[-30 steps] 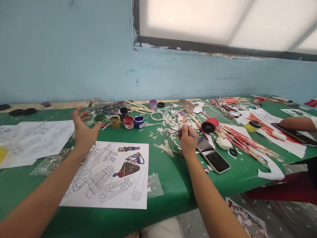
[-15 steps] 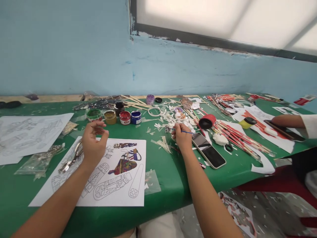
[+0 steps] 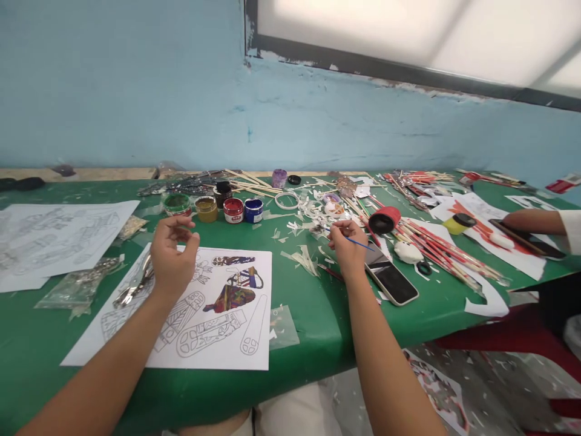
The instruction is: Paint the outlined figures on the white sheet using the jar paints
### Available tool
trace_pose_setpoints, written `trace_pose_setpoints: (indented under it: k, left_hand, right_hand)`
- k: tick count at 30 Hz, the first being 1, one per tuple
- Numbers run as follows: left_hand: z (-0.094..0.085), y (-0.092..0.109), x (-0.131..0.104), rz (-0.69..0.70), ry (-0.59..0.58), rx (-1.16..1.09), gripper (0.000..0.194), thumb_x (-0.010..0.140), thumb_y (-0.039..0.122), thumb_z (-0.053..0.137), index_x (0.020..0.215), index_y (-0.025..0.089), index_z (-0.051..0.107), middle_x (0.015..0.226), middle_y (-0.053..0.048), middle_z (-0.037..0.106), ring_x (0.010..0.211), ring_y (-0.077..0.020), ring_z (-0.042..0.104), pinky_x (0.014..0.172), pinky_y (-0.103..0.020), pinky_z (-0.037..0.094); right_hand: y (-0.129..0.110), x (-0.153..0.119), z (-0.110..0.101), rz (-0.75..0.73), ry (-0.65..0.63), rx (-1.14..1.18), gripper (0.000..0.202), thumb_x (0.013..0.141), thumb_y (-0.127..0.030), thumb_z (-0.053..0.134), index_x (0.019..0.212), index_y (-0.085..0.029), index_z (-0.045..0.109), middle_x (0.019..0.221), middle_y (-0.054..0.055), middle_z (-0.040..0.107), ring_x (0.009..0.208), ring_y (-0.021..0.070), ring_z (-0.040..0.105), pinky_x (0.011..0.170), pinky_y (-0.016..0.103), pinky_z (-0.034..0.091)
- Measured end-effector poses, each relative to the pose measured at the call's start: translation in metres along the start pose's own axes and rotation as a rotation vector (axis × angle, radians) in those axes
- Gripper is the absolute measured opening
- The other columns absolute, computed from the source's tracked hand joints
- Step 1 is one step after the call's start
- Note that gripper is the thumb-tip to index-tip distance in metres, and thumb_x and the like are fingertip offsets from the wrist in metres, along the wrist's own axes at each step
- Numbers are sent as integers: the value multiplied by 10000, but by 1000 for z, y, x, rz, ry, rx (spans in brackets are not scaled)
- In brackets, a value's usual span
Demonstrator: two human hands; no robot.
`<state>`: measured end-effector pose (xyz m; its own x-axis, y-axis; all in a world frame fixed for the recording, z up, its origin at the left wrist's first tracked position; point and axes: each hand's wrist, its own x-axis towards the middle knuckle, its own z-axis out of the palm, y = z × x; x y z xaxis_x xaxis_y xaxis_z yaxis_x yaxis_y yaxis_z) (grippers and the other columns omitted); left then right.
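Note:
My right hand point(image 3: 347, 247) pinches a thin blue paintbrush point(image 3: 359, 243) just left of a phone point(image 3: 394, 280). Its bristle end is over paper scraps and hard to make out. My left hand point(image 3: 175, 251) hovers over the left part of a printed drawing sheet point(image 3: 218, 357), thumb apart from loosely curled fingers, nothing seen in it. On that sheet several outlined shapes show, a few painted dark. A shiny metal object point(image 3: 134, 287) lies there, partly hidden by my left hand. Beyond stand paint jars: green point(image 3: 177, 204), yellow-brown point(image 3: 206, 209), red point(image 3: 233, 211), blue point(image 3: 253, 211).
Paper scraps point(image 3: 302, 260) litter the green table point(image 3: 308, 315). A tipped red cup point(image 3: 384, 220), red-stained sticks point(image 3: 445, 254) and a yellow jar point(image 3: 458, 223) lie right. Another person's hand point(image 3: 533, 221) rests on a dark phone. More drawing sheets point(image 3: 59, 242) and a plastic bag point(image 3: 82, 287) lie left.
My right hand has moved slightly right with the paintbrush, whose handle now slants down more. My left hand stays nearly where it was above the sheet. The whole view has shifted a little.

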<state>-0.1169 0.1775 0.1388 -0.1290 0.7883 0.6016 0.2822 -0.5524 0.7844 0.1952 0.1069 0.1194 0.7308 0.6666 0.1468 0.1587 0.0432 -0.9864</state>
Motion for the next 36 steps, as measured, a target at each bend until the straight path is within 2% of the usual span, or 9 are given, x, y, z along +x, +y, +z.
trace_pose_setpoints:
  k: [7, 16, 21, 27, 33, 36]
  left_hand:
    - [0, 1, -1, -6, -13, 5, 234, 700, 250, 667, 913, 235, 573, 880, -40, 620, 700, -192, 552, 670, -370, 476]
    - [0, 2, -1, 21, -2, -12, 218, 695, 207, 671, 895, 221, 586, 872, -47, 623, 695, -186, 545, 665, -361, 460]
    - [0, -2, -1, 25, 5, -30, 225, 689, 187, 670, 897, 222, 595, 863, -41, 626, 695, -178, 549, 672, -350, 460]
    - [0, -4, -1, 39, 9, -44, 233, 692, 129, 663, 907, 195, 603, 851, -25, 627, 676, -140, 542, 647, -306, 448]
    - [0, -5, -1, 55, 5, -42, 240, 704, 106, 649, 930, 166, 595, 850, -13, 623, 674, -109, 536, 651, -275, 444]
    - [0, -5, -1, 60, 7, -40, 230, 704, 110, 652, 921, 162, 595, 846, -14, 622, 670, -108, 534, 638, -271, 438]
  right_hand:
    - [6, 4, -1, 39, 31, 5, 207, 620, -343, 566, 780, -213, 540, 497, -70, 548, 386, 104, 462, 427, 246, 356]
    - [13, 8, -2, 69, 37, -32, 195, 564, -318, 592, 715, -195, 582, 527, -46, 561, 442, 114, 493, 451, 251, 386]
    - [16, 9, -4, 83, 2, -43, 205, 526, -336, 605, 664, -184, 612, 519, -39, 565, 471, 119, 502, 488, 260, 396]
    - [17, 7, -9, 83, -49, -66, 255, 517, -362, 633, 658, -153, 670, 521, -29, 563, 486, 104, 452, 496, 258, 343]
    - [16, 5, -13, 79, -118, -110, 290, 514, -296, 628, 712, -121, 749, 460, -53, 517, 459, 83, 373, 484, 246, 258]
    - [14, 4, -15, 68, -138, -121, 270, 516, -270, 626, 695, -122, 762, 449, -49, 532, 447, 81, 372, 478, 246, 255]
